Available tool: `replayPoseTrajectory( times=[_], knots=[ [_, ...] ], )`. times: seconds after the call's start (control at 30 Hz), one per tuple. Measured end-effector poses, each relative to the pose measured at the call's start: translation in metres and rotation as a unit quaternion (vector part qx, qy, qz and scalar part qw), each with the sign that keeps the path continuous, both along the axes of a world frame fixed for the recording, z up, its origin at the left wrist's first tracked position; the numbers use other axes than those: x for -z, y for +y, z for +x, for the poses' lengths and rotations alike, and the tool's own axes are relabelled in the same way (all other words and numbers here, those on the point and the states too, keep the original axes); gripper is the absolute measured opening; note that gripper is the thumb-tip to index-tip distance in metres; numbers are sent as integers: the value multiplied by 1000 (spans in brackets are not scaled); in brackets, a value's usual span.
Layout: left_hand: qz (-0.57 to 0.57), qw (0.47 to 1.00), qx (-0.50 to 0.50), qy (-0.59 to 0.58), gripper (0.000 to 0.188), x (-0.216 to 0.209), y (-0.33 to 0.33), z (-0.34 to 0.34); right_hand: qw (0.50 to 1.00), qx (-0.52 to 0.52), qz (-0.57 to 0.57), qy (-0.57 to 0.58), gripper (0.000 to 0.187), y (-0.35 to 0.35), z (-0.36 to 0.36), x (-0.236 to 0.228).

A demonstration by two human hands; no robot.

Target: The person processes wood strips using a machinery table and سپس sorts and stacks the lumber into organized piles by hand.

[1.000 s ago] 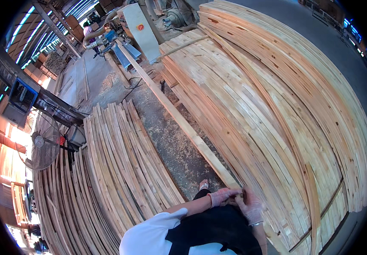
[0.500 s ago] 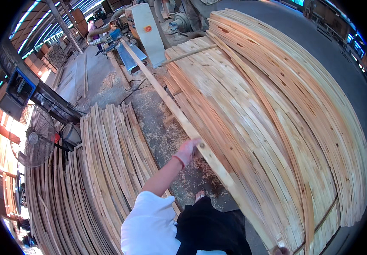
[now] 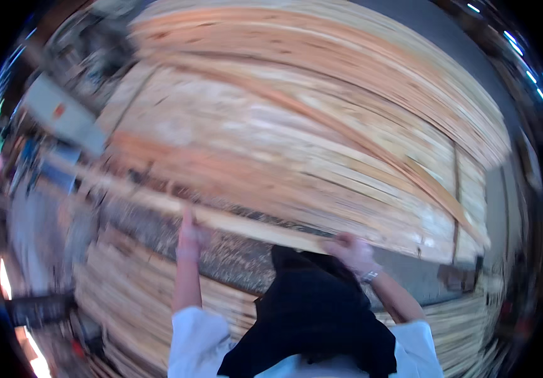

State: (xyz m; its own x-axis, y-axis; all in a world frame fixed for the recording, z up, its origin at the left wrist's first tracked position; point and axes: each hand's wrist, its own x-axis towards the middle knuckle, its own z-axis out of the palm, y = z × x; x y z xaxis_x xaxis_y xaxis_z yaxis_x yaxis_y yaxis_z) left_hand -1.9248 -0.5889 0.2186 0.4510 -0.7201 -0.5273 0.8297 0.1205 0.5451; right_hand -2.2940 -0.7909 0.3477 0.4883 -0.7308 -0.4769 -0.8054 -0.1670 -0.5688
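A long, narrow wooden board point(image 3: 249, 225) slants across in front of me, its far end toward the blue machine table point(image 3: 62, 167) at the left. Partway along the board, my left hand point(image 3: 192, 237) grips it from the near side, the thumb lying over the edge. My right hand point(image 3: 350, 252) is closed around the board's right end, close to my dark apron. Motion smears the picture, so single fingers are hard to make out. Beyond the board lies a wide stack of pale and reddish boards point(image 3: 271, 138).
Another pile of boards point(image 3: 126, 277) lies low at the left, near my left arm. A pale machine cabinet point(image 3: 63, 113) stands behind the blue table. One loose strip point(image 3: 347, 129) lies diagonally over the wide stack. Shavings cover the floor point(image 3: 237, 258) between the piles.
My view has swung to the right, so the machine and stacks shift left. My right hand has come from the lower edge into full view. Both hands stay on the board.
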Motion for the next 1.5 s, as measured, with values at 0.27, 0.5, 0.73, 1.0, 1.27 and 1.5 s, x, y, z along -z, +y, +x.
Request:
replayPoseTrajectory(
  times=[0.27,0.5,0.73,1.0,1.27,1.5],
  knots=[
    [175,979,100,-30,17,-27,-61,-163,959,-238,-58,-140,38,2,101,22],
    [53,993,-104,-20,21,-21,-38,-62,963,-208,-172,10,47,-110,9,105],
    [-16,974,-217,-59,21,7,-48,-25,896,-15,-377,234,36,-319,-195,116],
    [98,993,-43,-57,17,26,-159,-163,833,-13,-358,423,10,-360,-266,113],
    [27,984,-15,173,30,31,-220,-207,947,-171,-68,263,25,-212,-308,129],
    [-29,974,-60,216,38,66,-212,-217,951,-96,172,238,47,-31,-298,89]
  ],
)
